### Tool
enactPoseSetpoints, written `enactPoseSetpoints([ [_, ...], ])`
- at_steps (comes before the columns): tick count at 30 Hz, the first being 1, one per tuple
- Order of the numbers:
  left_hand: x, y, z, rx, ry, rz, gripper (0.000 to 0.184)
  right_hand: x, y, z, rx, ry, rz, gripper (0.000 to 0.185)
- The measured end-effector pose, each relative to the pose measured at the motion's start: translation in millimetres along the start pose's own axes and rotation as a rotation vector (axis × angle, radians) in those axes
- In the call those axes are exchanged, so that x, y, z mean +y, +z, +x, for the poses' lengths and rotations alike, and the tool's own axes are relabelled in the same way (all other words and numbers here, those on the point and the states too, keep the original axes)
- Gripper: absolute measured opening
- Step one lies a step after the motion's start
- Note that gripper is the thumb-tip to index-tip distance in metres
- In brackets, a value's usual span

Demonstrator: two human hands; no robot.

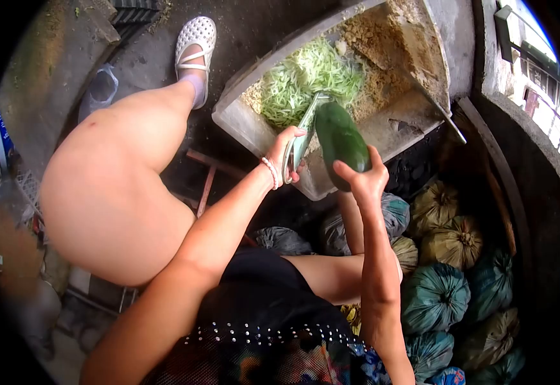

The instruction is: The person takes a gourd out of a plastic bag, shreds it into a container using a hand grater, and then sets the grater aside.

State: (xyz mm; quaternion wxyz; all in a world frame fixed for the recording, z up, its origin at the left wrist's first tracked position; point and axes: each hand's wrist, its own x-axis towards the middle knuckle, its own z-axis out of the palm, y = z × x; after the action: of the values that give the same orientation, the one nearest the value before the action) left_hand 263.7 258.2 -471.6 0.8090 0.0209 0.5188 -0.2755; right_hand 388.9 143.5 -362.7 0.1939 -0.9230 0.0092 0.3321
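Observation:
My left hand [286, 154] is closed around the handle of a flat grater [305, 128], with a beaded bracelet at the wrist. The grater slants into a stone-like trough [315, 176]. My right hand [366, 176] grips the near end of a large dark green gourd [339, 131], thumb on top. The gourd lies right beside the grater; whether they touch, I cannot tell. Under their far ends sits a heap of pale green shreds [312, 77]. Tan crumbly meal [382, 54] covers the trough's far right part.
A thin rod [445, 115] leans over the trough's right rim. Several tied plastic bags [435, 298] crowd the lower right. My bent leg [119, 186] with a white shoe [196, 42] is on the left. A low wall [530, 128] curves along the right.

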Motion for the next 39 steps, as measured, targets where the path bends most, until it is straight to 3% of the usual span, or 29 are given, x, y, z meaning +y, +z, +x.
enactPoseSetpoints([
  [5,-2,5,-4,-0.062,0.039,-0.063,0.046,-9,-53,-78,-0.167,-0.367,-0.083,0.086],
  [6,-4,-5,3,-0.089,-0.009,-0.042,0.045,0,-46,-68,-0.176,-0.323,-0.163,0.09],
  [7,-3,-10,6,-0.118,-0.016,-0.068,0.049,-2,-31,-53,-0.168,-0.13,-0.049,0.087],
  [11,-8,-5,11,-0.002,-0.026,0.025,0.061,15,8,4,0.016,-0.048,-0.013,0.068],
  [15,-5,-2,6,-0.058,-0.021,-0.149,0.059,68,-5,4,-0.13,0.307,0.858,0.039],
  [17,-4,-3,10,-0.052,-0.019,-0.121,0.059,62,-5,1,-0.237,0.568,1.178,0.044],
  [18,-5,-2,10,-0.058,-0.001,-0.138,0.059,56,-6,0,-0.193,0.625,1.194,0.047],
  [23,-11,-3,11,-0.056,-0.005,-0.169,0.061,65,-4,4,-0.106,0.699,1.107,0.05],
  [25,-10,0,10,-0.044,-0.007,-0.167,0.062,82,10,14,0.178,0.279,0.572,0.059],
  [26,-10,0,11,-0.047,0.002,-0.164,0.062,85,14,18,0.184,0.173,0.464,0.066],
  [29,-13,0,14,-0.042,0.01,-0.184,0.06,84,16,8,0.188,0.104,0.357,0.082],
  [33,-14,1,13,-0.048,0.007,-0.187,0.057,73,15,4,0.171,0.072,0.289,0.083],
  [35,-13,4,11,-0.048,-0.009,-0.199,0.058,69,4,13,-0.007,0.198,0.477,0.076],
  [37,-12,4,13,-0.033,-0.021,-0.18,0.058,61,-3,20,-0.03,0.263,0.611,0.062],
  [39,-16,2,19,-0.062,-0.009,-0.186,0.058,45,-14,17,-0.076,0.305,0.626,0.066],
])
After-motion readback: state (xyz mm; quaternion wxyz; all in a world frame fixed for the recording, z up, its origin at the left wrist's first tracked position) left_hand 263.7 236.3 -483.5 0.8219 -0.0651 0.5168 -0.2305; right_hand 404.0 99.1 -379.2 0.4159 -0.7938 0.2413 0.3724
